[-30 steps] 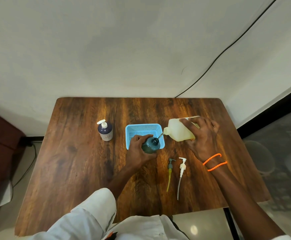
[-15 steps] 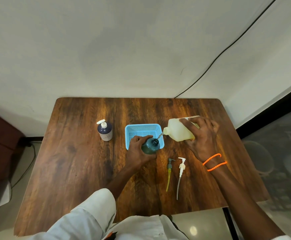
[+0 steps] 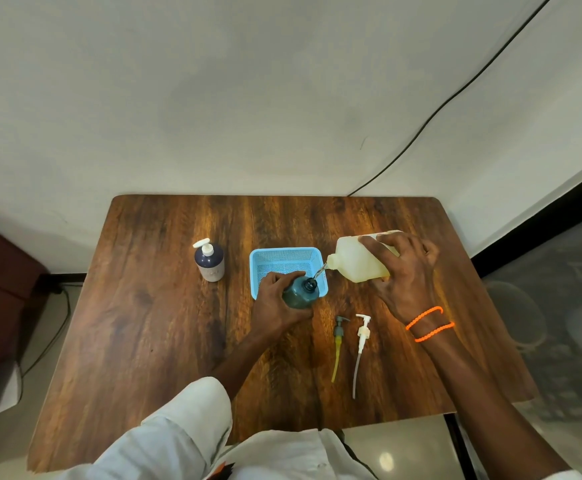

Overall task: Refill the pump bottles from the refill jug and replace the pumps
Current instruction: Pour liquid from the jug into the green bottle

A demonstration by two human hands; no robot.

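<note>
My left hand [image 3: 273, 308] grips a dark green bottle [image 3: 300, 292] with no pump, standing at the front edge of a blue basket [image 3: 284, 260]. My right hand [image 3: 403, 275] holds a pale yellow refill jug [image 3: 355, 263] tipped to the left, and a thin stream runs from its spout into the green bottle's neck. Two loose pumps lie on the table in front: a grey one with a yellow tube [image 3: 338, 341] and a white one with a clear tube [image 3: 361, 344]. A dark purple bottle [image 3: 210, 261] with a white pump fitted stands to the left.
All of this rests on a brown wooden table [image 3: 151, 334] set against a white wall. A black cable [image 3: 455, 95] runs down the wall to the table's back edge. My white-clothed knee [image 3: 178, 427] is at the table's near edge.
Hardly anything has moved. The jug stays tipped and the stream keeps running into the green bottle.
</note>
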